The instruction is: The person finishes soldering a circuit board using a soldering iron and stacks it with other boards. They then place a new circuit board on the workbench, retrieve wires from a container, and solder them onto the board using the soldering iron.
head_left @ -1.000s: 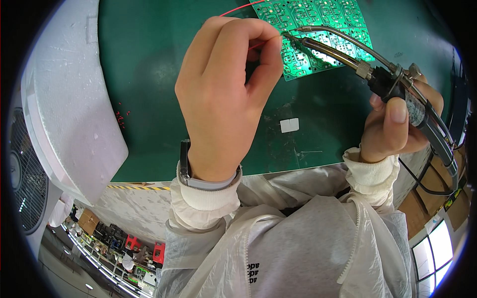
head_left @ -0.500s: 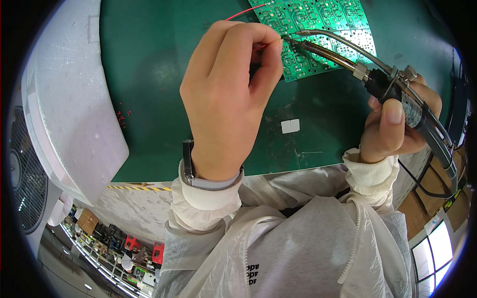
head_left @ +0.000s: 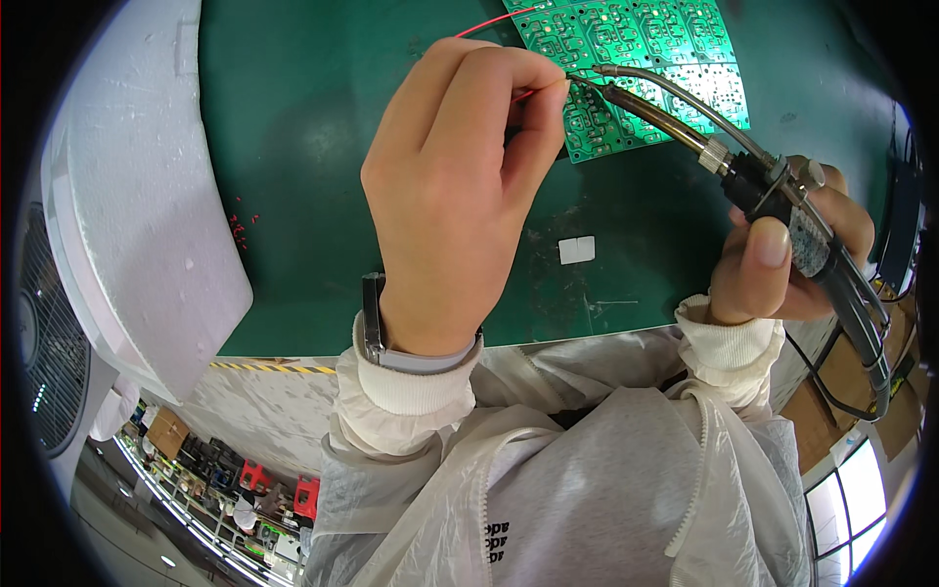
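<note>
A green circuit board panel [head_left: 636, 44] lies at the far side of the green work mat. My left hand [head_left: 450, 176] pinches a thin red wire [head_left: 525, 96] between thumb and forefinger, its end at the panel's left edge. Another red wire [head_left: 489, 22] reaches the panel's upper left corner. My right hand [head_left: 782, 249] is wrapped round a soldering iron [head_left: 675, 125] with a curved metal feed tube [head_left: 675, 88] clamped along it. The iron's tip sits close to my left fingertips, over the board. Whether tip and wire touch is too small to tell.
A white foam block [head_left: 147, 196] stands along the left, with small red scraps [head_left: 238, 227] beside it on the green mat [head_left: 293, 284]. Two small white pieces [head_left: 576, 250] lie nearer me. A fan [head_left: 44, 333] is at far left; a black cable [head_left: 822, 386] hangs at right.
The panel and my left hand appear slightly further right. The soldering iron has shifted a little right and down, its tip drawn slightly back from my left fingertips.
</note>
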`<action>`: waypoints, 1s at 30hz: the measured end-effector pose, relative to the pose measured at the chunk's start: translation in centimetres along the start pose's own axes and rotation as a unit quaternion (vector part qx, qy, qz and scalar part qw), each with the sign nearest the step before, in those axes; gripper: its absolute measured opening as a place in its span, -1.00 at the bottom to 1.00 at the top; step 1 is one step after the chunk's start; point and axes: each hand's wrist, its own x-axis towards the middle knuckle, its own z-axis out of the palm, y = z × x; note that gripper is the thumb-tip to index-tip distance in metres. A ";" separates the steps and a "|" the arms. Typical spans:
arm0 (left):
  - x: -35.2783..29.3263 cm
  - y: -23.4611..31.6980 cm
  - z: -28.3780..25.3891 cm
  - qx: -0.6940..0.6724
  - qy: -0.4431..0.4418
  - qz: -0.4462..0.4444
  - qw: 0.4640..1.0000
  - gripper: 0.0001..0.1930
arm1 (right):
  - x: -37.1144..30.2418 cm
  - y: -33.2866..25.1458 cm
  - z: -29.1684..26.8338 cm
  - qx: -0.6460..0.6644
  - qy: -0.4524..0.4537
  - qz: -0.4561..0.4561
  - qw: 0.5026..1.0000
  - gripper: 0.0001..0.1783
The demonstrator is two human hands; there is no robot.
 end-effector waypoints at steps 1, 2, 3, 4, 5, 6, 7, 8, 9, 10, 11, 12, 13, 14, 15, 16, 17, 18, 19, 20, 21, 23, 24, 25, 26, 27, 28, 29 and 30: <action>0.0 -0.1 -0.1 0.000 0.000 0.000 1.000 -0.91 | 0.0 0.0 0.0 -0.026 -0.013 -0.021 0.999 -0.60; 0.0 -0.2 -0.1 0.004 0.002 0.005 1.000 -0.91 | 0.0 0.0 0.1 -0.025 -0.013 -0.021 0.999 -0.60; -0.1 -0.3 -0.2 0.007 0.005 0.011 1.000 -0.91 | -0.1 -0.1 0.2 -0.043 -0.022 -0.040 0.998 -0.59; -0.1 -0.3 -0.2 0.008 0.005 0.011 1.000 -0.91 | -0.2 -0.2 0.3 -0.062 -0.031 -0.058 0.996 -0.59; -0.1 -0.4 -0.3 0.009 0.005 0.015 1.000 -0.91 | -0.2 -0.4 0.4 -0.062 -0.031 -0.059 0.996 -0.59; -0.2 -0.4 -0.3 0.009 0.005 0.019 1.000 -0.91 | -0.3 -0.6 0.4 -0.047 -0.032 -0.042 0.998 -0.59; -0.2 -0.4 -0.3 0.008 0.005 0.019 1.000 -0.91 | -0.4 -0.7 0.4 -0.032 -0.032 -0.025 0.999 -0.59; -0.2 -0.4 -0.3 0.013 0.004 0.023 1.000 -0.91 | -0.4 -0.7 0.5 -0.032 -0.032 -0.025 0.999 -0.59; -0.2 -0.4 -0.4 0.017 0.003 0.026 1.000 -0.91 | -0.4 -0.7 0.6 -0.030 -0.033 -0.026 0.999 -0.59; -0.2 -0.5 -0.4 0.017 0.003 0.026 1.000 -0.91 | -0.4 -0.7 0.6 -0.028 -0.034 -0.028 0.999 -0.59; -0.3 -0.5 -0.4 0.017 0.005 0.027 0.999 -0.91 | -0.4 -0.7 0.7 -0.028 -0.034 -0.028 0.999 -0.59; -0.3 -0.5 -0.4 0.018 0.007 0.028 0.999 -0.91 | -0.4 -0.7 0.7 -0.034 -0.035 -0.034 0.998 -0.59; -0.3 -0.5 -0.4 0.018 0.007 0.028 0.999 -0.91 | -0.4 -0.8 0.7 -0.039 -0.036 -0.039 0.998 -0.59; -0.3 -0.5 -0.3 0.014 0.009 0.028 0.999 -0.91 | -0.3 -0.8 0.7 -0.039 -0.036 -0.040 0.998 -0.59; -0.3 -0.4 -0.3 0.010 0.011 0.027 1.000 -0.91 | -0.3 -0.8 0.7 -0.038 -0.038 -0.039 0.998 -0.59; -0.3 -0.4 -0.3 0.010 0.012 0.027 1.000 -0.91 | -0.3 -0.8 0.7 -0.038 -0.040 -0.038 0.998 -0.59; -0.3 -0.4 -0.2 0.014 0.014 0.027 0.999 -0.90 | -0.4 -0.7 0.6 -0.038 -0.041 -0.039 0.998 -0.59; -0.4 -0.4 -0.1 0.018 0.016 0.026 0.999 -0.90 | -0.4 -0.6 0.5 -0.037 -0.040 -0.043 0.998 -0.59; -0.4 -0.4 -0.1 0.017 0.016 0.026 0.999 -0.90 | -0.4 -0.5 0.4 -0.037 -0.039 -0.047 0.997 -0.60; -0.3 -0.4 -0.1 0.019 0.015 0.031 0.999 -0.90 | -0.3 -0.4 0.3 -0.036 -0.039 -0.047 0.997 -0.60; -0.3 -0.4 -0.2 0.020 0.013 0.035 0.999 -0.90 | -0.3 -0.2 0.1 -0.038 -0.033 -0.073 0.996 -0.60; -0.3 -0.3 -0.2 0.021 0.015 0.035 0.999 -0.90 | -0.2 0.0 0.2 -0.040 -0.027 -0.100 0.994 -0.60; -0.3 -0.2 -0.1 0.020 0.016 0.035 0.999 -0.90 | -0.2 0.1 0.3 -0.036 -0.014 -0.099 0.994 -0.60; -0.4 -0.2 -0.1 0.021 0.017 0.035 0.999 -0.90 | -0.3 0.2 0.4 -0.032 -0.001 -0.098 0.995 -0.60; -0.4 -0.3 0.0 0.023 0.018 0.035 0.999 -0.90 | -0.3 0.2 0.4 -0.033 -0.002 -0.099 0.995 -0.60; -0.4 -0.3 0.0 0.025 0.020 0.036 0.999 -0.89 | -0.3 0.2 0.5 -0.022 -0.001 -0.096 0.995 -0.60; -0.4 -0.3 0.0 0.025 0.020 0.036 0.999 -0.89 | -0.3 0.2 0.5 -0.011 -0.001 -0.093 0.996 -0.61; -0.4 -0.3 0.0 0.027 0.020 0.039 0.999 -0.89 | -0.3 0.2 0.5 -0.010 -0.001 -0.094 0.996 -0.61; -0.4 -0.4 0.0 0.029 0.021 0.042 0.998 -0.89 | -0.2 0.2 0.4 -0.015 -0.012 -0.097 0.995 -0.61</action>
